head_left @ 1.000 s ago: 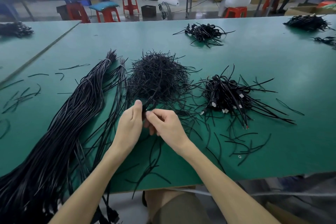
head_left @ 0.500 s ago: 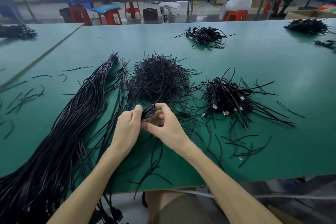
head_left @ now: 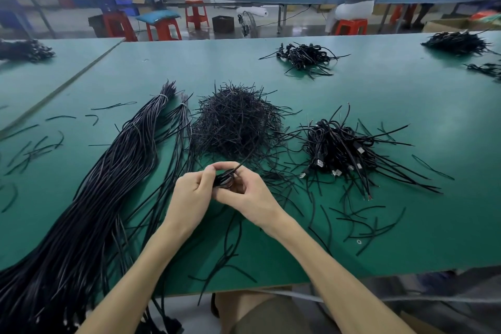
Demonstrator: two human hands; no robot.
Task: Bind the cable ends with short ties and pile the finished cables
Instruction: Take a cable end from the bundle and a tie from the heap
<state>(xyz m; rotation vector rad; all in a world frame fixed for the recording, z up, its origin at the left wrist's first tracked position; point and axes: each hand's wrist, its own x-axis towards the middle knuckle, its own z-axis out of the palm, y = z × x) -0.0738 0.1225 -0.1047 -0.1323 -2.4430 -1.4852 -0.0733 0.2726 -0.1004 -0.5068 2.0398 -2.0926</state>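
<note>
Left hand [head_left: 193, 192] fingers curled gripping coiled cable [head_left: 223, 180], right hand [head_left: 250, 195] pinching short tie [head_left: 242, 164] around it

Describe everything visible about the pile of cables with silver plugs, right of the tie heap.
The pile of finished cables is a loose, tangled mound of thin, glossy black cords, looped and bunched. Silver metal plugs poke out along its near edge, and straight loose ends fan out to the right and toward the person. It lies on the green table, right of the heap of ties, whose stray strands reach its left edge.
</note>
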